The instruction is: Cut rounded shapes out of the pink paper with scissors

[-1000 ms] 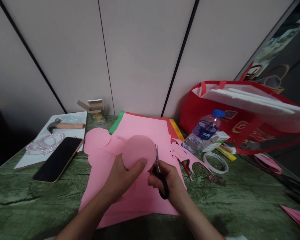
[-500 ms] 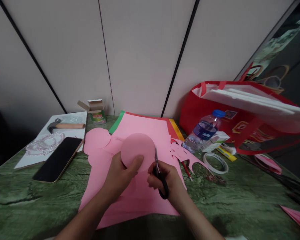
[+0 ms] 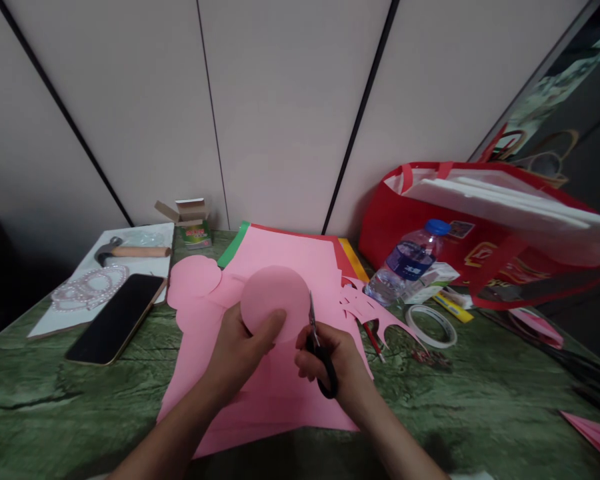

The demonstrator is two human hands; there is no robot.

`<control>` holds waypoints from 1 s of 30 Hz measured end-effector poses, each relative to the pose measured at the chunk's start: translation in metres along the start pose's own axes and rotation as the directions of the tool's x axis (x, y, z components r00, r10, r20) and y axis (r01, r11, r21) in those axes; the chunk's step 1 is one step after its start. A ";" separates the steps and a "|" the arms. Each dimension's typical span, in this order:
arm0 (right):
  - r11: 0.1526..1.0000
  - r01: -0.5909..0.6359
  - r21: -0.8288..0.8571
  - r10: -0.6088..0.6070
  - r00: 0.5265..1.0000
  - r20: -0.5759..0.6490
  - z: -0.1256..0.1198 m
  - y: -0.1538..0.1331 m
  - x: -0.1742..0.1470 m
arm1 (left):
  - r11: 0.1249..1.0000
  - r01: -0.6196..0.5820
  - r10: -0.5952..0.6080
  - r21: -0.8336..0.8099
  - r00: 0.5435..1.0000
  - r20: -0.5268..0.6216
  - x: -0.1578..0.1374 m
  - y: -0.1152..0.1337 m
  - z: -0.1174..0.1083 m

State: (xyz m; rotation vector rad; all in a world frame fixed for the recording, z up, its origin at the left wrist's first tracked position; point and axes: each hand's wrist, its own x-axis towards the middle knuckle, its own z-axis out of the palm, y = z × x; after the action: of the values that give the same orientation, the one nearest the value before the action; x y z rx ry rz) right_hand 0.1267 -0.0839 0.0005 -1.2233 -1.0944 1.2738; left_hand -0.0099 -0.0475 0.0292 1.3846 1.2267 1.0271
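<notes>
Between thumb and fingers, my left hand (image 3: 247,350) holds a round pink paper disc (image 3: 275,298) above the stacked sheets. My right hand (image 3: 333,357) grips black-handled scissors (image 3: 322,357), whose blades point upward at the disc's right edge and look almost closed. Whether the blades touch the paper I cannot tell. Beneath both hands lie large pink paper sheets (image 3: 290,407). More cut pink rounds (image 3: 196,280) rest at the left of the sheets, and a pink offcut with curved cutouts (image 3: 367,303) lies at the right.
At left are a phone (image 3: 115,320), a hammer (image 3: 140,251), bead strings (image 3: 90,287) and a small open box (image 3: 195,230). A water bottle (image 3: 405,260), a tape roll (image 3: 431,326), a red pencil (image 3: 374,341) and a large red bag (image 3: 430,200) stand or lie at right.
The pink disc and my left hand have shifted very slightly left. My right hand and the scissors stay almost still.
</notes>
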 end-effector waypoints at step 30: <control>0.997 0.062 0.054 -0.054 0.989 -0.140 0.000 -0.005 0.000 | 0.998 -0.059 0.059 -0.027 0.998 0.002 0.004 -0.007 0.000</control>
State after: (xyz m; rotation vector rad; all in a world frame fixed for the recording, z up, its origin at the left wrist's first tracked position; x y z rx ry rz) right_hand 0.1273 -0.0833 0.0053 -1.2088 -0.9793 1.1515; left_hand -0.0109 -0.0431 0.0223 1.4083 1.1718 1.0788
